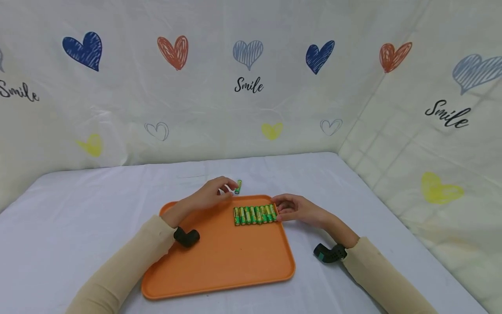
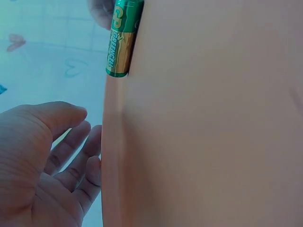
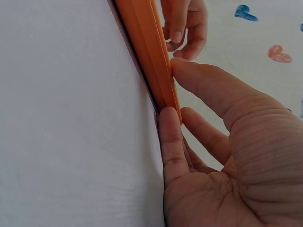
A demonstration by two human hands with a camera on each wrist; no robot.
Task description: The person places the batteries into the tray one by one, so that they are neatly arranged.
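Observation:
A row of several green-and-gold AA batteries [image 1: 255, 215] lies side by side at the far right of the orange tray [image 1: 219, 261]. Beyond the tray's far rim is one separate green battery [image 1: 238, 186]. My left hand [image 1: 213, 192] reaches over that rim, loosely bent fingers right beside the lone battery; whether they touch it I cannot tell. Its palm [image 2: 52, 165] shows nothing held, while a battery [image 2: 124, 40] of the row appears above. At the far right corner, my right hand [image 1: 300, 211] touches the tray's rim [image 3: 154, 56] with thumb and fingers, close to the row's end.
A white cloth [image 1: 333, 183] covers the table. Pale sheeting [image 1: 204, 87] printed with hearts and "Smile" hangs behind and on the right. Black wrist cameras [image 1: 330, 253] sit near both sleeve cuffs.

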